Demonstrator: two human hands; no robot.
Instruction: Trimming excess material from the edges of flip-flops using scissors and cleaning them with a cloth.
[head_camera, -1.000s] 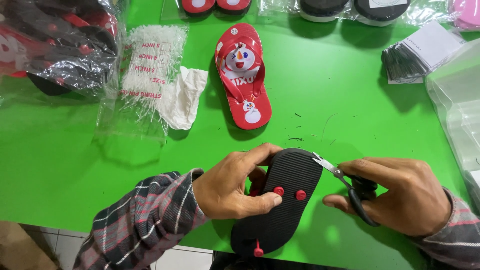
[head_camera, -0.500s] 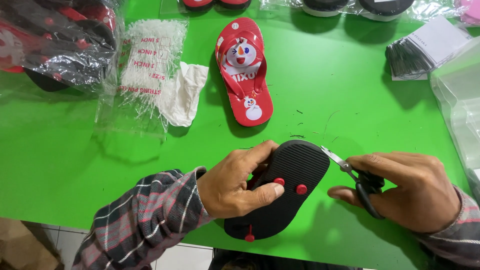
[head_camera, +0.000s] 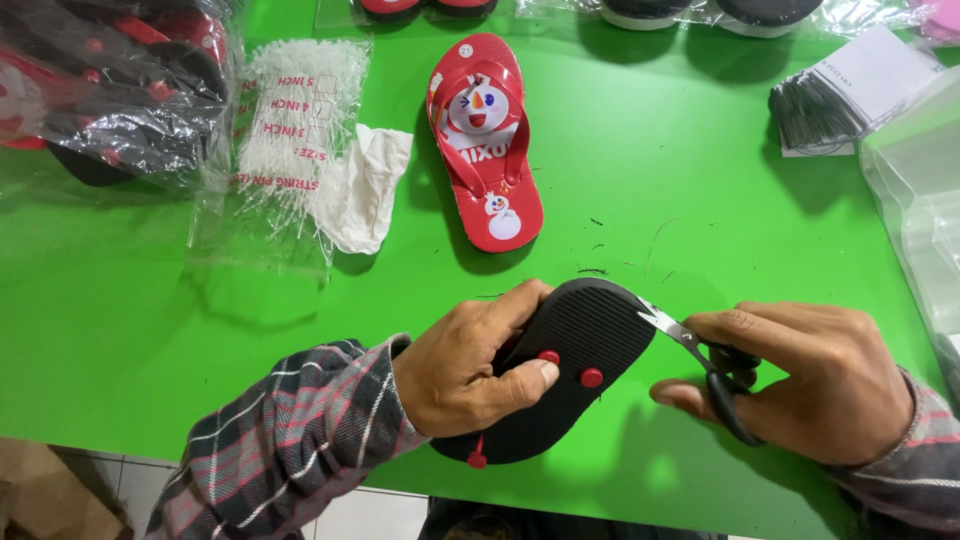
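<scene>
My left hand (head_camera: 470, 365) grips a flip-flop (head_camera: 575, 345) turned sole up, black and ribbed, with three red strap plugs showing. My right hand (head_camera: 800, 380) holds small scissors (head_camera: 700, 355) by their black handles, and the blade tips touch the sole's upper right edge. A second flip-flop (head_camera: 485, 140), red with a cartoon snowman print, lies face up on the green table (head_camera: 150, 340) beyond my hands.
A clear bag of white plastic string pins (head_camera: 290, 130) and a white cloth (head_camera: 365, 190) lie at the left. Bagged flip-flops (head_camera: 90, 90) are piled far left. A stack of grey cards (head_camera: 840, 90) and clear bags (head_camera: 920, 190) sit right. More footwear lines the far edge.
The black flip-flop has tilted and shifted slightly right in my left hand. The scissors stay at its upper right edge, with my right hand following.
</scene>
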